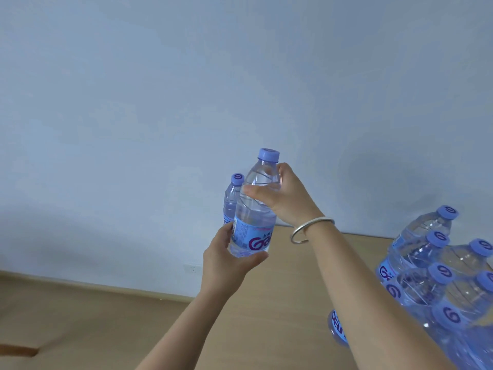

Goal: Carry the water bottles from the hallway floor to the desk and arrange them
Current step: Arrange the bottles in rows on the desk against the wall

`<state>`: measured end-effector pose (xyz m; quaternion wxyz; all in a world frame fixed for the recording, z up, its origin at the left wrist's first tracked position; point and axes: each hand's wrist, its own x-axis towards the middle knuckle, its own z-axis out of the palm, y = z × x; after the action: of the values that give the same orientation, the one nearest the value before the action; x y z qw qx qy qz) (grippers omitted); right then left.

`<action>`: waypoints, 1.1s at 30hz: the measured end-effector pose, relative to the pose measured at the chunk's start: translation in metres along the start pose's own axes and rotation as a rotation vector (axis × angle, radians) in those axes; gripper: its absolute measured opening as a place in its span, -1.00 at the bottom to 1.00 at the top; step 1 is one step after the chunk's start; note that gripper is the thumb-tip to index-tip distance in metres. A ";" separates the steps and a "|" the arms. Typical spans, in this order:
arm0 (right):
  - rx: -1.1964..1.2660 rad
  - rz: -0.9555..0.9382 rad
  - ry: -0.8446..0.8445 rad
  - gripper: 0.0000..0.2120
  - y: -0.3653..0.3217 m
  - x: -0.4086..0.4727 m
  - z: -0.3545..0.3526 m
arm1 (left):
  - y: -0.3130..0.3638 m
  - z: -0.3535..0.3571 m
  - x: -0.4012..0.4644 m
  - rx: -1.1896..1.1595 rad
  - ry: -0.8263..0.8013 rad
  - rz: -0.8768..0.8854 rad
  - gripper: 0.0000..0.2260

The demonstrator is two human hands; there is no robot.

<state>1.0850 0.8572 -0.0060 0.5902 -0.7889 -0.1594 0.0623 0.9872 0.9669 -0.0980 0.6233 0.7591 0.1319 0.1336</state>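
Above the desk's far left corner: right hand [286, 198] wraps the near bottle [253, 209] at the shoulder, thumb across the front, fingers curled behind, just below the cap. Left hand [226, 259] cups its base, thumb under the bottom edge, fingers behind the label. Bottle upright, slightly tilted. Second bottle [231, 198] just behind it, to its left; can't tell if the left fingers hold it too. Desk [288, 303] right side: cluster of bottles [437, 284], seven caps visible, plus one [336, 327] partly hidden behind the right forearm. Silver bangle [309, 231] on right wrist.
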 end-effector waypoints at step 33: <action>-0.146 0.051 -0.022 -0.75 0.019 0.003 0.011 | -0.030 -0.017 0.007 -0.009 -0.246 -0.159 -0.50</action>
<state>1.0884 0.8633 -0.0272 0.5276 -0.8329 -0.1497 0.0741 0.9866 0.9908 -0.1242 0.6469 0.7540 0.1136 -0.0095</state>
